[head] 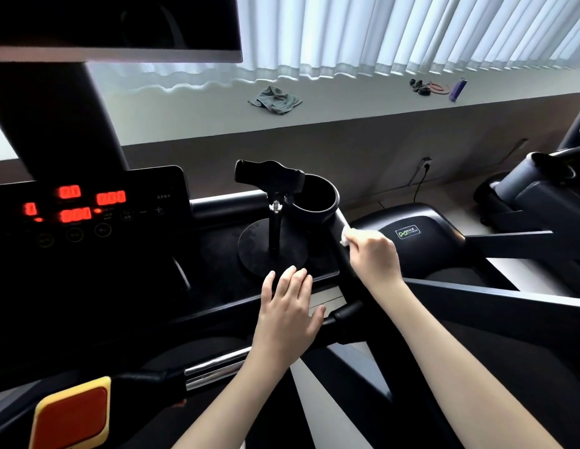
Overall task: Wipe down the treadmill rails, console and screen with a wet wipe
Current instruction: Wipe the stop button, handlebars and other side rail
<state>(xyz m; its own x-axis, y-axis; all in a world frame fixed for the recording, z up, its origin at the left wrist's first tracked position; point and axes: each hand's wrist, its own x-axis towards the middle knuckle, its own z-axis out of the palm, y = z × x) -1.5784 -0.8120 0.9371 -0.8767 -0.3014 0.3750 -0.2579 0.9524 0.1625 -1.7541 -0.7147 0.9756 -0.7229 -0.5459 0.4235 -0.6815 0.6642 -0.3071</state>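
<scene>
The black treadmill console [87,270] fills the left and centre, its red digits [74,202] lit. A dark screen [120,24] hangs at the top left. My right hand [374,254] grips a white wet wipe [346,236] and presses it on the console's right rail [347,270], just below the cup holder [317,202]. My left hand [290,306] lies flat with straight fingers on the console's front edge, next to the round base of a black phone stand [274,244].
A red stop button on a yellow plate [71,416] sits at the lower left. A chrome handlebar grip [214,367] runs below my left wrist. A grey cloth [275,100] and small items [457,89] lie on the windowsill. Another machine [525,202] stands at the right.
</scene>
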